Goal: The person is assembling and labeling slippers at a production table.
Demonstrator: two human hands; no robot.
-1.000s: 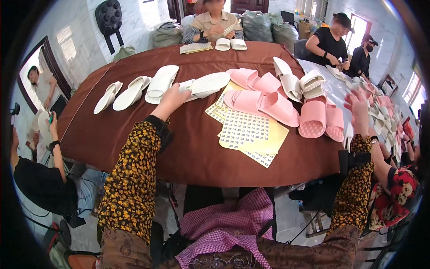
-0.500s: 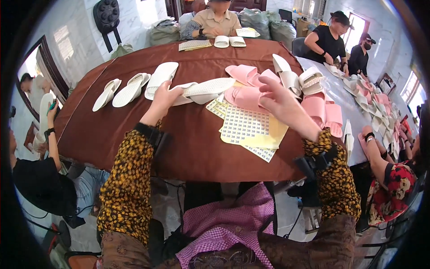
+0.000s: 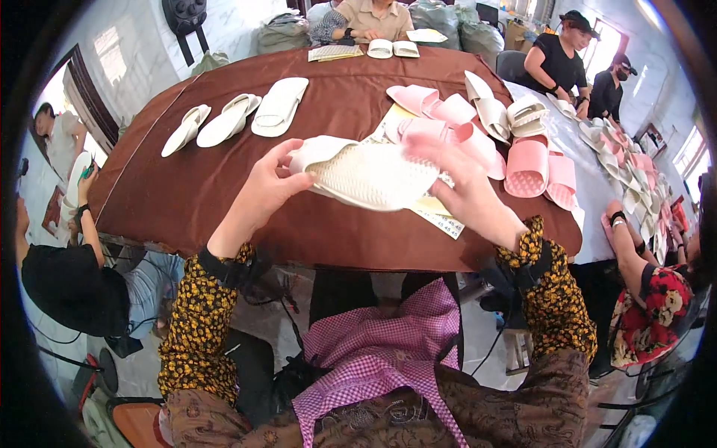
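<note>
A white slide slipper (image 3: 373, 178) is held above the near part of the table, its textured footbed facing me. My left hand (image 3: 265, 183) grips it at the strap end, thumb on the near side. At the heel end is my right hand (image 3: 474, 190), its fingers smeared by motion; whether they grip the heel cannot be told. Behind the slipper lie yellow-edged sheets of printed labels (image 3: 441, 222), largely covered by it. Pink slippers (image 3: 452, 110) lie just beyond my right hand, with more pink slippers (image 3: 526, 168) to its right.
Three white slippers (image 3: 278, 108) stand in a row at the left of the brown-covered table (image 3: 187, 216). Other white slippers (image 3: 489, 112) are at the right. Across the table a person (image 3: 373, 22) sits by a white pair (image 3: 392, 48). Co-workers flank a slipper pile (image 3: 624, 160).
The white slipper has come nearer and tilted its footbed towards me, in my left hand. My right hand has moved from over the pink slippers to its heel. The view has shifted a little.
</note>
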